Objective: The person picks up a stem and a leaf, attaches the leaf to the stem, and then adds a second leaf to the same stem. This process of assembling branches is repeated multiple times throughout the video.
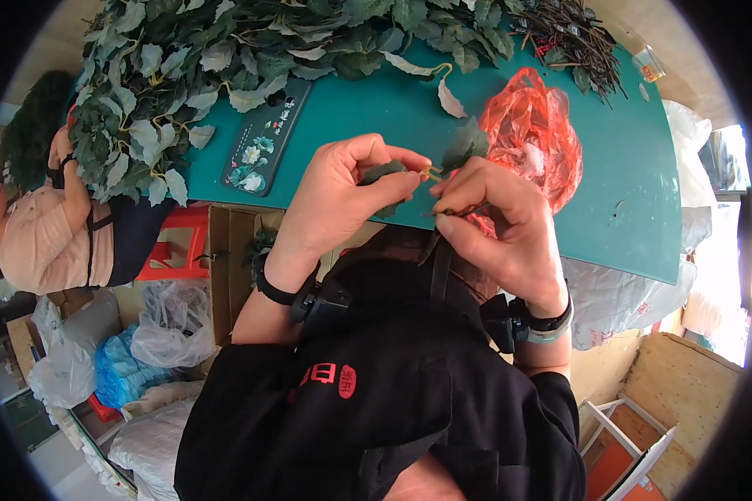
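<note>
Above the near edge of the green table [622, 192], my left hand [338, 188] is closed on an artificial leaf sprig [383, 172], its pale yellow stem poking out between thumb and forefinger. My right hand [505, 204] sits close beside it, thumb and fingers pinched on a thin brown wire-like stem [455, 211]. Another green leaf [466, 144] rises at the right fingertips; which hand holds it I cannot tell. Just behind the right hand lies a crumpled red plastic bag [551, 117] with something pale inside.
Artificial leaf sprigs [309, 50] are heaped along the table's far side. Brown stems [576, 42] lie at the far right, near a small clear container [648, 64]. A dark flower-patterned flat case [267, 142] rests at left. Beyond are another person [46, 230] and a red stool [184, 238].
</note>
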The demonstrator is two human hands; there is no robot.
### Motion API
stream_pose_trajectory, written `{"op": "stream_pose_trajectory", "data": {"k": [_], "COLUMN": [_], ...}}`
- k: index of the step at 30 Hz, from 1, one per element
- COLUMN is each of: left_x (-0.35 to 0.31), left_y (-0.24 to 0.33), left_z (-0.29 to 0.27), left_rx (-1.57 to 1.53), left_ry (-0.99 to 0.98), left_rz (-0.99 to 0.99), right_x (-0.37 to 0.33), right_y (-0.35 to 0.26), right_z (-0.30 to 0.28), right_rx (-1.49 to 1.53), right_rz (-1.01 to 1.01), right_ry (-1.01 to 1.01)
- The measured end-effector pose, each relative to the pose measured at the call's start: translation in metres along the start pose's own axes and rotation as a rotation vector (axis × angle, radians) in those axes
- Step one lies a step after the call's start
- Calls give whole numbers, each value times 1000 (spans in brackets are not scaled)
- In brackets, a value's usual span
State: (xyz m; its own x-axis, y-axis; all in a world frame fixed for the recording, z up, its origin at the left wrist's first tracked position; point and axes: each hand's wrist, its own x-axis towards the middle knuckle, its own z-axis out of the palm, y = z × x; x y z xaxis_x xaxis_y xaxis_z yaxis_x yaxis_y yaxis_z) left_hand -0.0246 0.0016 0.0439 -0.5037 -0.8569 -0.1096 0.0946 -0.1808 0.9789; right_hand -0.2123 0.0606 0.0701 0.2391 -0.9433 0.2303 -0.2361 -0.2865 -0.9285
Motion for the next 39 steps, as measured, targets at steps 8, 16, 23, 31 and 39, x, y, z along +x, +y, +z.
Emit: {"op": "stream_pose_trajectory", "data": {"k": [8,16,23,31,39], "left_x": [-3,-10,-16,-14,-12], "left_y": [2,-10,-5,-8,-13], "left_z": [8,11,11,12,10], "left_rx": [-8,93,199,179,201], "left_ry": [-8,101,71,59,48], "left_rz": [-59,250,339,412,510], "right_x": [-3,3,5,9,10], "right_y": [-9,-8,-5,-9,-10], "right_z": [9,15,19,19,23], "right_rx": [-220,-337,-355,-376,-393], "right_rz": [80,61,14,-25,-27], "right_ry": [190,305,336,335,355]}}
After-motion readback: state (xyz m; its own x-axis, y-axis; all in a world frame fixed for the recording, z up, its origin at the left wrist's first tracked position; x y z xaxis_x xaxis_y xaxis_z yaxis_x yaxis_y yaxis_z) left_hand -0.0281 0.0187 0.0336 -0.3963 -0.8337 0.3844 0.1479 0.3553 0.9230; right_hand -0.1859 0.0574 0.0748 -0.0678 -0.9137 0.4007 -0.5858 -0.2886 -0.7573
